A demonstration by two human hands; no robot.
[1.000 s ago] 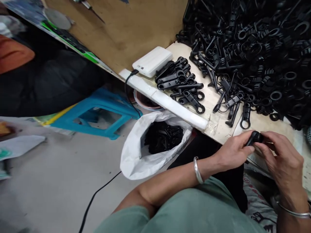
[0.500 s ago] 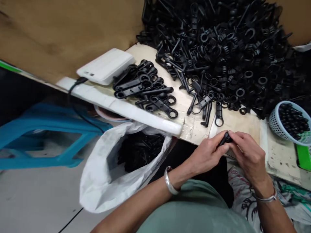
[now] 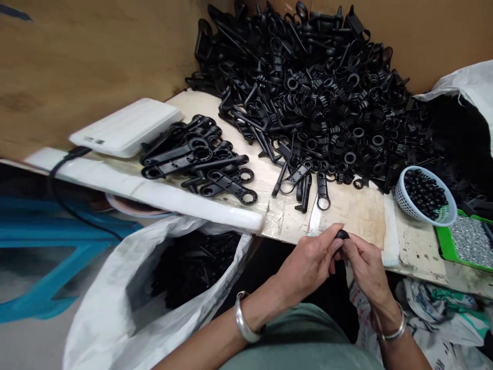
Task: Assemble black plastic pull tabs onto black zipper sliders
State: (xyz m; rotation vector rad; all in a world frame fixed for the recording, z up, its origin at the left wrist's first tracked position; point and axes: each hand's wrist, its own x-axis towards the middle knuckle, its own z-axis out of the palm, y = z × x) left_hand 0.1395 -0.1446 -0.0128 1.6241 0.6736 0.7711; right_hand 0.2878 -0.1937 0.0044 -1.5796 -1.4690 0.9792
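Observation:
Close together at the table's front edge, my left hand (image 3: 314,255) and my right hand (image 3: 365,262) are both closed on one small black plastic part (image 3: 342,235). Only its rounded top shows between the fingertips; the rest is hidden by my fingers. Just beyond my hands a black plastic piece with a ring end (image 3: 323,191) lies on the table. Behind it rises a large heap of black plastic parts (image 3: 308,97), with rings, toothed collars and arms mixed together. To the left lies a smaller pile of black ring-ended arms (image 3: 196,154).
A white box (image 3: 127,126) with a black cable sits at left. Below the edge, a white sack (image 3: 103,308) holds black parts. At right stand a blue basket (image 3: 404,198) of black balls and a green tray (image 3: 444,241) of small metal pieces. A blue stool (image 3: 46,277) is lower left.
The view has swung right, bringing the green tray's metal pieces into sight. Both hands still hold the black part, which shows less between the fingers now.

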